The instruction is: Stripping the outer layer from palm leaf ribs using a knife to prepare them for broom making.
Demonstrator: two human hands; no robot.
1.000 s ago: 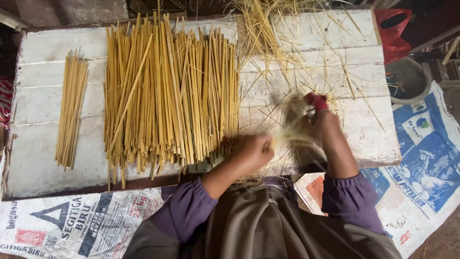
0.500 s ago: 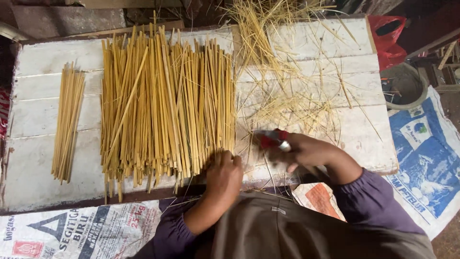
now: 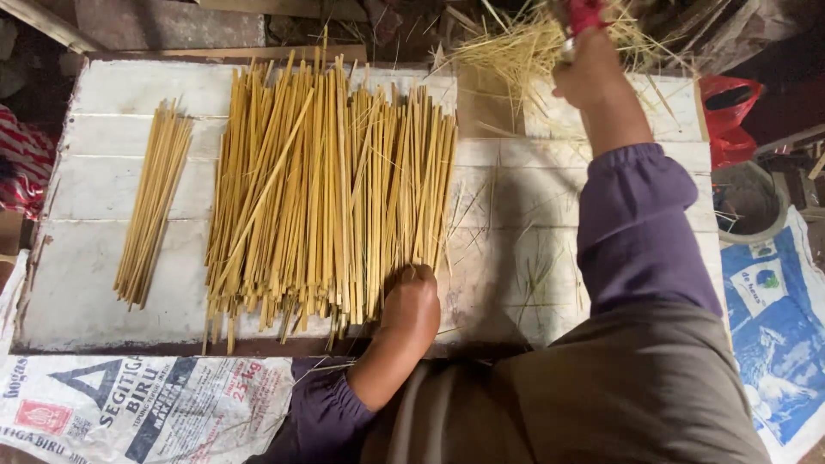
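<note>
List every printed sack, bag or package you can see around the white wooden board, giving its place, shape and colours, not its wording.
White woven printed sack: flat at lower left, below the board; dark blue triangle emblem and lettering, small red panel.
Blue and white printed sack: flat at right edge; blue picture panels on white.
Red plastic bag: upper right, crumpled, no print visible.

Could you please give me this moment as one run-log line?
left hand: resting at large pile of yellow split sticks | right hand: red-handled tool, reaching into loose straw heap | white plank table
</note>
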